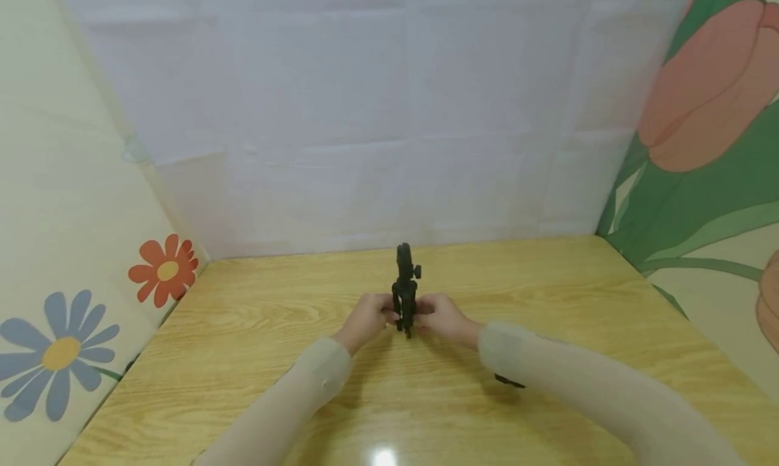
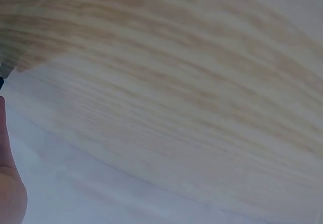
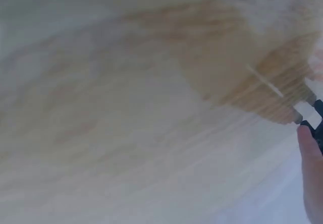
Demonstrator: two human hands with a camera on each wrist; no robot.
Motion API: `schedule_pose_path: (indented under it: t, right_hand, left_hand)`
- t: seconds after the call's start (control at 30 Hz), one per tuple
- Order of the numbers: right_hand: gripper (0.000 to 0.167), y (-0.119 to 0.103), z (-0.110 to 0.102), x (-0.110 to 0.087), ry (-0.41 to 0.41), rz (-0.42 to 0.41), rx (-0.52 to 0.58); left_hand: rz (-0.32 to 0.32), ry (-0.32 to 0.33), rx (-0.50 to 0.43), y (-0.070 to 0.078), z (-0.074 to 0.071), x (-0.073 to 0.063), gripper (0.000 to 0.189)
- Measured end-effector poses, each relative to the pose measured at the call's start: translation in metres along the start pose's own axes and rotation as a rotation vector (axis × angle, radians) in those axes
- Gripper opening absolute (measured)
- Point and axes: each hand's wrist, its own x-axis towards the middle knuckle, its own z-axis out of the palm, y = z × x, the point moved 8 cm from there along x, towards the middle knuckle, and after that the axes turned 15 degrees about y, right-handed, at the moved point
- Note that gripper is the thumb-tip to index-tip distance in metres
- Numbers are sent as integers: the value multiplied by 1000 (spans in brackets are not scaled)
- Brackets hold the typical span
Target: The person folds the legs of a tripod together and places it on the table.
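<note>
A small black tripod (image 1: 404, 290) stands upright on the wooden table (image 1: 274, 304), a round knob (image 1: 416, 272) sticking out on its right side. My left hand (image 1: 370, 315) holds its lower part from the left, and my right hand (image 1: 447, 317) grips it low down from the right. Part of the legs is hidden by the fingers. In the right wrist view, dark leg ends of the tripod (image 3: 318, 133) show beside a finger (image 3: 310, 168) at the right edge. Only a bit of my left hand (image 2: 9, 183) shows at the left wrist view's edge.
A white sheet (image 1: 389, 114) hangs behind the table's back edge. Flower-printed cloth (image 1: 61, 202) borders the left side, and another cloth with large tulips (image 1: 706, 94) borders the right. Light glares on the tabletop near the front.
</note>
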Motion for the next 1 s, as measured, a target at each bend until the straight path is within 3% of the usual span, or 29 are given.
schedule_pose_path:
  t: [0.17,0.37,0.6,0.73,1.0]
  right_hand:
    - [40,-1,4,-4,-65,-11,-3]
    - [41,-1,3,-5,-16,33,-12]
    - [39,-2,4,-4,16,7,-46]
    - [46,-3,6,-5,8,8,-38]
    - [55,-2,6,-6,37,54,-52]
  left_hand:
    - [-33,10,-10,0,1,-2,16]
    - [-20,20,-22,2,1,-2,10]
    - [-36,23,-21,2,1,-1,5]
    - [-40,0,-1,4,0,-2,4]
    - [58,-95,82,14,0,1,24]
